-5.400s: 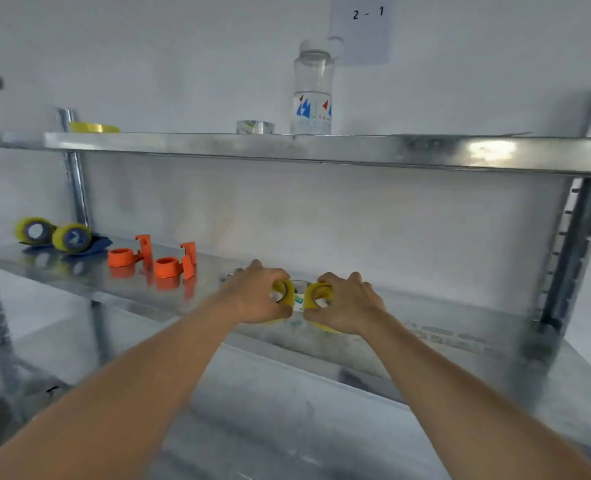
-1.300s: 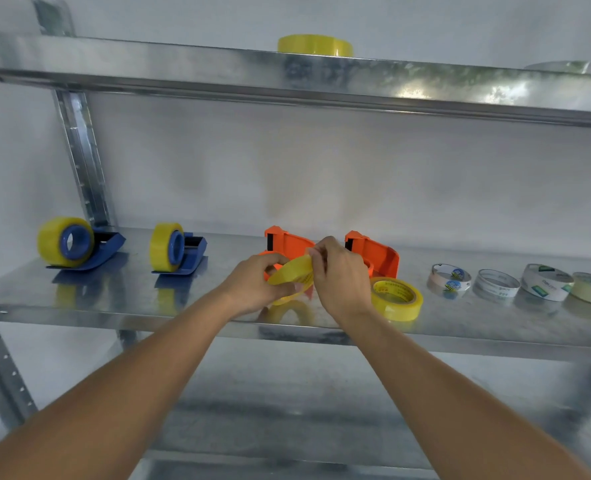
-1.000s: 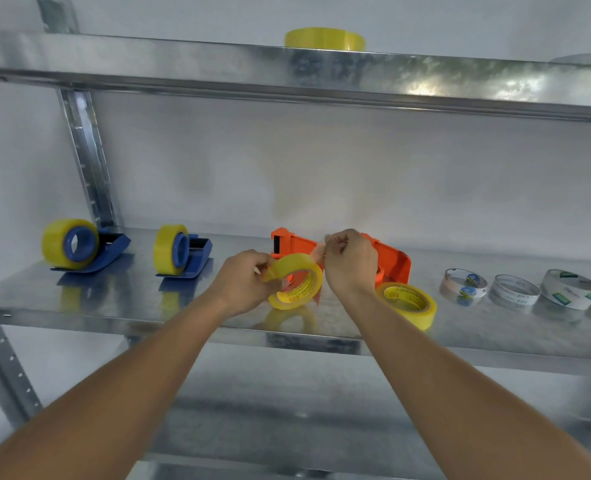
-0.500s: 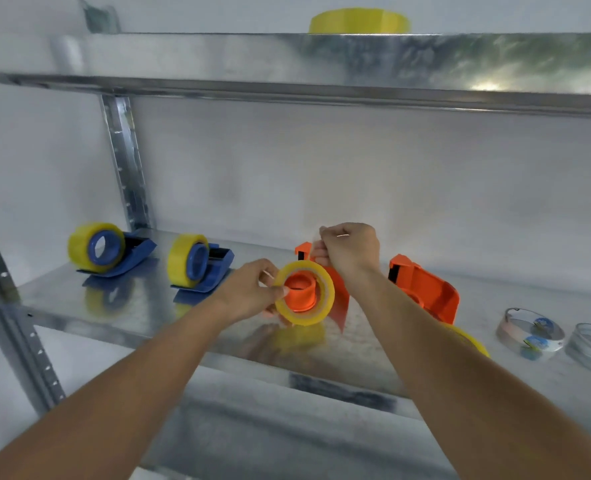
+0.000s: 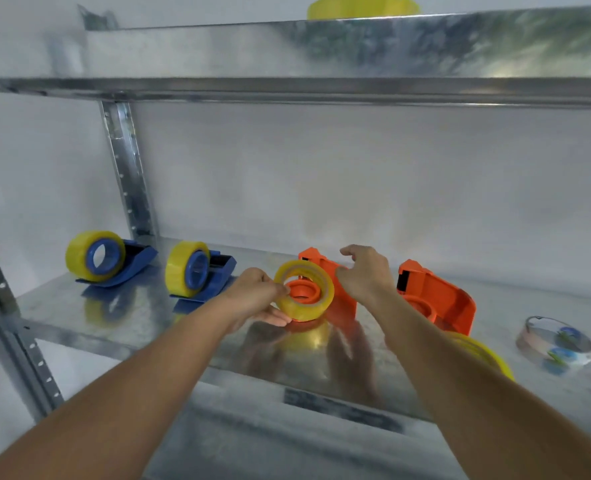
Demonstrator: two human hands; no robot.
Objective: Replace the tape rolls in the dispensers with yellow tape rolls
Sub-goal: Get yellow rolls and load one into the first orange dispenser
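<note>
A yellow tape roll (image 5: pixel 306 308) sits around the orange hub of an orange dispenser (image 5: pixel 341 289) on the middle shelf. My left hand (image 5: pixel 257 299) grips the roll at its left rim. My right hand (image 5: pixel 365 273) hovers at the dispenser's top right, fingers apart, thumb near the body. A second orange dispenser (image 5: pixel 437 296) lies to the right with a bare hub. Another yellow roll (image 5: pixel 484 355) lies flat behind my right forearm. Two blue dispensers (image 5: pixel 129 259) (image 5: pixel 211 271) at the left carry yellow rolls.
Clear and white tape rolls (image 5: pixel 555 344) lie flat at the shelf's right end. A yellow roll (image 5: pixel 361 6) rests on the upper shelf (image 5: pixel 287 53). A perforated steel upright (image 5: pixel 128 171) stands behind the blue dispensers. The metal shelf's front edge (image 5: pixel 183 362) runs below my hands.
The yellow roll went from held in the air onto the orange dispenser's hub. My right hand has let go and opened. The view moved closer and to the left.
</note>
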